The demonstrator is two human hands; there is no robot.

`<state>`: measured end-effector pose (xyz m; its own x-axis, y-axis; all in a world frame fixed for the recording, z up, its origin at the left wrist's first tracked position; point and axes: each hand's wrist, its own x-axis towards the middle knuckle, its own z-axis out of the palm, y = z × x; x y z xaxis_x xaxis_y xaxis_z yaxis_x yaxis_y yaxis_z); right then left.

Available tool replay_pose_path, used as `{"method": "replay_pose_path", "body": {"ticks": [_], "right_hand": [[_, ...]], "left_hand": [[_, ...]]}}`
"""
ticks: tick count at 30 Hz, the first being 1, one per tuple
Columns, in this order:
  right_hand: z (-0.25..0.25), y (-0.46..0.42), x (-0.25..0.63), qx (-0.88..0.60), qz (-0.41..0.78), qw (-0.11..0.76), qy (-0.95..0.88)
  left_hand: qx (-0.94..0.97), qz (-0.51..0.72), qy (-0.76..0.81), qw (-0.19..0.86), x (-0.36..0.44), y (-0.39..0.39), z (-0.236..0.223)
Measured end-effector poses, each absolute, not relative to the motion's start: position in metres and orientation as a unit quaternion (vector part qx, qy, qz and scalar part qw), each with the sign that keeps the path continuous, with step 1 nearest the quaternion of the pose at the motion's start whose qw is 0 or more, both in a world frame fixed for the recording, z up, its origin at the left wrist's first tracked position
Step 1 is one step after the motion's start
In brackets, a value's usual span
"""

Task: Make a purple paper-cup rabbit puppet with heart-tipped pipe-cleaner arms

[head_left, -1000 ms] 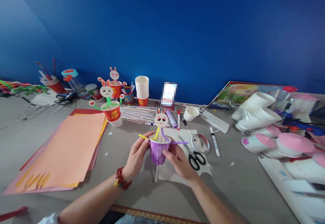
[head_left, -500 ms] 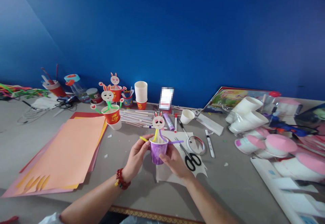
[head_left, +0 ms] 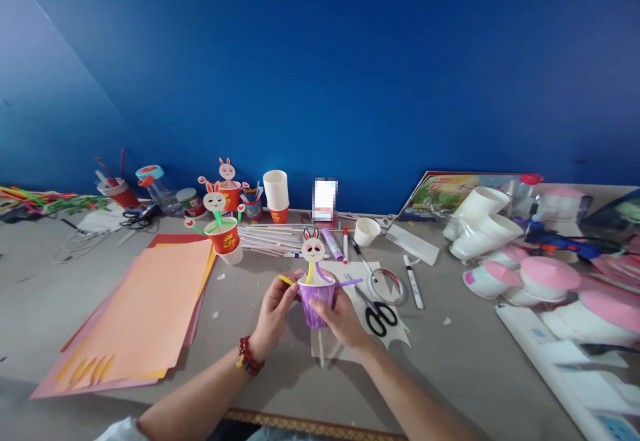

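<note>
A purple-coloured paper cup (head_left: pixel 311 307) is held upright above the table. A white rabbit face (head_left: pixel 313 251) rises from it on yellow and purple pipe cleaners. My right hand (head_left: pixel 343 314) grips the cup's right side, thumb across its front. At the left rim, my left hand (head_left: pixel 275 306) is closed at the yellow pipe cleaner (head_left: pixel 286 279) that sticks out sideways; its far fingers are partly hidden. A purple pipe cleaner (head_left: pixel 350 282) juts out to the right. Below the cup a thin white stick (head_left: pixel 321 349) shows. White paper (head_left: pixel 357 347) and black-handled scissors (head_left: pixel 381 317) lie beside my right hand.
Coloured paper sheets (head_left: pixel 145 301) lie left, and a red rabbit cup (head_left: pixel 223 237) stands behind them. A tape roll (head_left: pixel 386 285), a white marker (head_left: pixel 414 284) and a small white cup (head_left: pixel 367 231) are right of centre. Pink-topped cups (head_left: pixel 550 274) crowd the right side.
The view has shifted slightly. My left fingers have moved from the cup's side to the yellow pipe cleaner at the rim. The white stick below the cup shows more fully.
</note>
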<state>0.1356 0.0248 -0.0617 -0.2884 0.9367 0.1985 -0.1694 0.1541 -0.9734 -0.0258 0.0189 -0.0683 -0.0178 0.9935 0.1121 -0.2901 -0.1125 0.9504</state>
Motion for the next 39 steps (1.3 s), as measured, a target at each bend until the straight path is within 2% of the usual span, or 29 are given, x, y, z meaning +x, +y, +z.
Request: {"method": "replay_pose_path", "body": {"ticks": [8,22,31,36,39], "right_hand": [[-0.063,0.024,0.130,-0.342,0.552,0.498,-0.574],[-0.065,0.026,0.126,-0.356,0.552,0.499,-0.565],[-0.068,0.028,0.144,-0.420,0.518,0.445,-0.598],[-0.062,0.039,0.161,-0.414,0.516,0.537,-0.523],[-0.056,0.039,0.164,-0.411,0.496,0.537,-0.545]], "left_hand": [[0.404,0.591,0.380,0.585,-0.028,0.021,-0.077],[0.415,0.573,0.387,0.591,-0.026,0.020,-0.081],[0.365,0.561,0.385,0.636,-0.027,0.021,-0.083],[0.324,0.580,0.403,0.629,-0.031,0.024,-0.080],[0.332,0.581,0.392,0.631,-0.031,0.023,-0.079]]}}
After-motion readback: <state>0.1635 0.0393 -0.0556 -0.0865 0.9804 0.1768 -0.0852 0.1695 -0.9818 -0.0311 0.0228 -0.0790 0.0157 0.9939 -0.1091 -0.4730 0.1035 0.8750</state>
